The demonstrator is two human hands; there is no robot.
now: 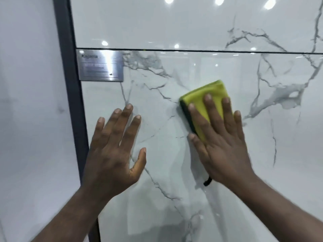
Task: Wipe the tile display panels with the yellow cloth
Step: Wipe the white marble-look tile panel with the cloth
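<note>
- Flatly, the right hand [222,137] presses a folded yellow cloth [208,100] against the lower marble-look tile panel [157,119], fingers straight and spread across the cloth, thumb out to the left of it on the tile.
- The cloth sits under the fingers [208,102] and palm of that hand; its top edge and upper corners show beyond the fingertips, and a dark backing shows along its left edge.
- A short black loop [208,181] pokes out from under the heel of the right hand, at its lower left.
- The left hand [113,151] is held open to the left of the pressing hand, fingers straight and spread, thumb pointing towards the cloth; whether its palm touches the tile cannot be told.
- Up and left of the cloth, a brushed-metal label plate [101,66] is fixed in the panel's top corner; its print is too blurred to read.
- A thin dark seam [209,50] above both hands separates this panel from the upper tile panel [157,23], which shows bright ceiling-light reflections.
- A dark frame strip [70,67] runs down just left of the left hand, with a paler glossy panel [29,102] beyond it.
</note>
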